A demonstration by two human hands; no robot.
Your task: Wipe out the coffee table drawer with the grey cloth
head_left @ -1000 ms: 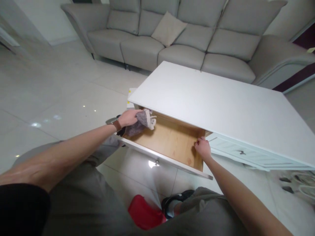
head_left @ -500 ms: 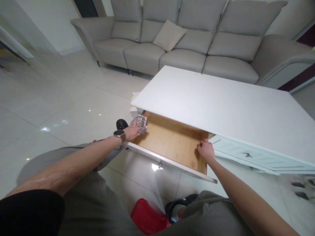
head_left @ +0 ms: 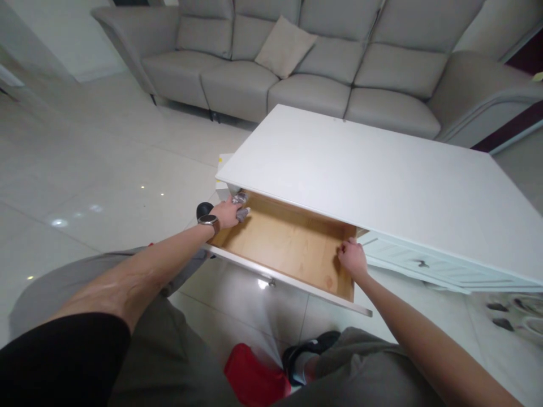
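Observation:
A pulled-out drawer with a bare wooden inside and a white front juts from the white coffee table. At its left end my left hand, wearing a watch, is closed on a crumpled grey-and-white patterned cloth. The cloth is over the drawer's left side, near the back corner, and part of it is hidden by the fingers. My right hand is closed over the drawer's right side wall, with fingertips on the inner face.
A grey sofa with a beige cushion stands behind the table. A white box sits by the table's left corner, near a black rounded object. Between my legs on the tiles is a red object.
My left hand has shifted slightly along the drawer's left side with the cloth, which is now more bunched under the fingers. The right hand keeps its hold. The camera view has shifted a little.

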